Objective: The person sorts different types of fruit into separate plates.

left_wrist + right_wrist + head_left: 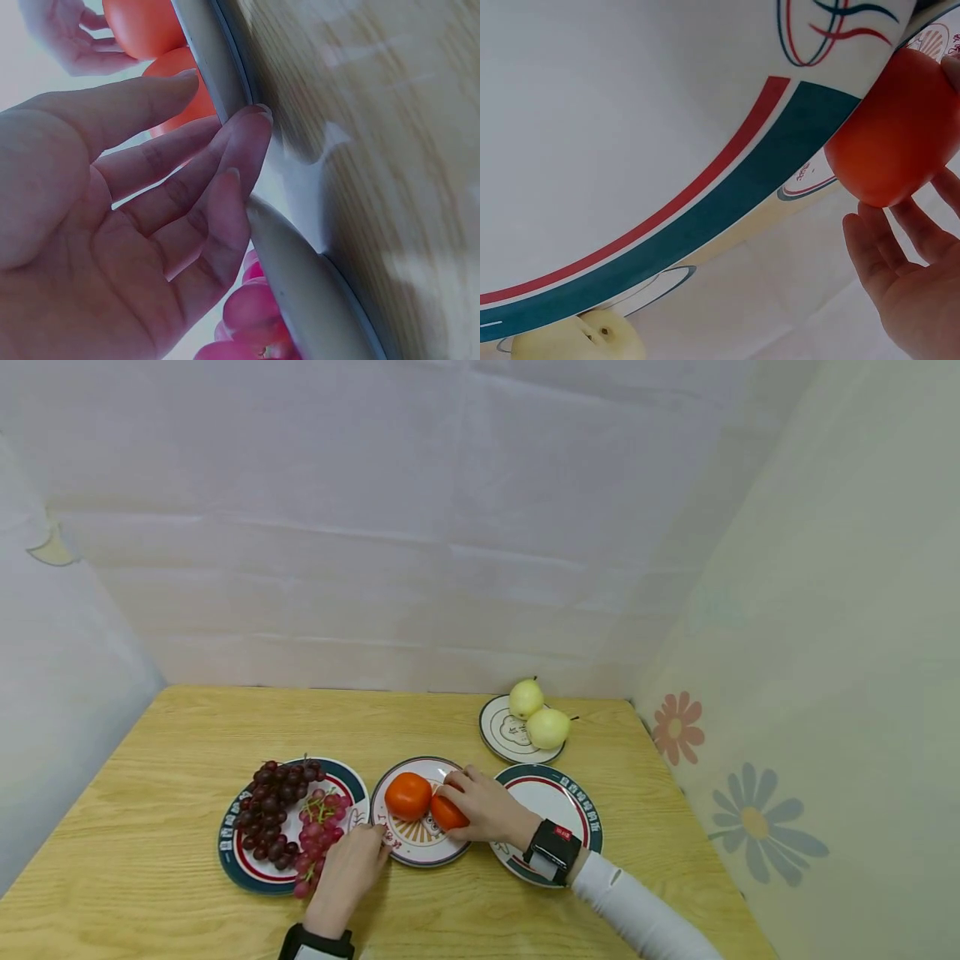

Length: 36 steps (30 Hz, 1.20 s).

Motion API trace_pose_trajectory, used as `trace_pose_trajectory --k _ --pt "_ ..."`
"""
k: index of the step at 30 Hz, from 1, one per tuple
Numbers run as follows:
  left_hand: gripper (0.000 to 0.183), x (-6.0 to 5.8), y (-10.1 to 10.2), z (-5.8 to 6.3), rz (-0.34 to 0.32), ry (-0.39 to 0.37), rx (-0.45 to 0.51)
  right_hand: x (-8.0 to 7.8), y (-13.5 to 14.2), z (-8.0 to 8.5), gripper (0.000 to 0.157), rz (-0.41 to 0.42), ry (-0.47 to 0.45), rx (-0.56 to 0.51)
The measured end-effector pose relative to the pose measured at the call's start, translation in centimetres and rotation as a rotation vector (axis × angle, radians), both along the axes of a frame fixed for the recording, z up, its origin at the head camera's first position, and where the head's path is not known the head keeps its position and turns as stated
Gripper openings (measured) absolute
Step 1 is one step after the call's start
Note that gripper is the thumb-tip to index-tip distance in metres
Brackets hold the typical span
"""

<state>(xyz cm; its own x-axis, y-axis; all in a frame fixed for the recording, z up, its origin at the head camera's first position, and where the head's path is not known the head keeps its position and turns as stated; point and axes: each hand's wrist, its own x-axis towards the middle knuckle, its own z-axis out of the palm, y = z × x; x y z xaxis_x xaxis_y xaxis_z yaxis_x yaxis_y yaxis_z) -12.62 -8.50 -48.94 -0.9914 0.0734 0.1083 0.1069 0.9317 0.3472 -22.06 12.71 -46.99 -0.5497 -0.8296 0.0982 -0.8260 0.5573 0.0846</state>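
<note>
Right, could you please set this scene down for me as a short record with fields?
Left hand: at the rim of the middle plate
Right hand: grips one orange-red fruit
Middle plate: also a second orange-red fruit
Left plate: dark grapes, pink-red grapes
Back plate: two pale yellow pears
Right plate: white, green-rimmed, with a red ring
Surface: wooden table

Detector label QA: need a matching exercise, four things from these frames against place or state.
1. dark purple round grapes
2. pale yellow-green round pears
3. left-hand glossy orange-red round fruit
4. person's bare right hand

A. on the small white round plate at the back
B. fingers round another orange-red fruit
C. on the left teal-rimmed round plate, beside pink round grapes
D. on the white round plate in the middle

Pairs: 1-C, 2-A, 3-D, 4-B
</note>
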Motion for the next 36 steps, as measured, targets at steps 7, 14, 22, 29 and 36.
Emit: trace_pose_trajectory --k 7,14,22,29,36 --pt "0.012 0.0 0.0 0.0 0.003 -0.006 0.006 -0.4 0.5 -0.2 0.059 -0.005 -0.055 -0.012" --pt "0.014 0.0 0.0 0.0 0.012 -0.028 0.019 -3.2 2.7 1.2 0.062 -0.137 -0.059 -0.113" --pt "0.013 0.1 0.0 0.0 0.013 -0.007 0.018 -10.0 9.2 0.8 0.064 -0.595 0.034 -0.235" --pt "0.013 0.0 -0.1 0.0 0.011 -0.035 0.018 -12.1 12.5 -0.9 0.074 -0.771 -0.074 -0.274" --pt "0.013 0.0 -0.1 0.1 0.006 -0.031 0.019 -12.1 12.7 -1.4 0.082 -0.823 -0.167 -0.292"
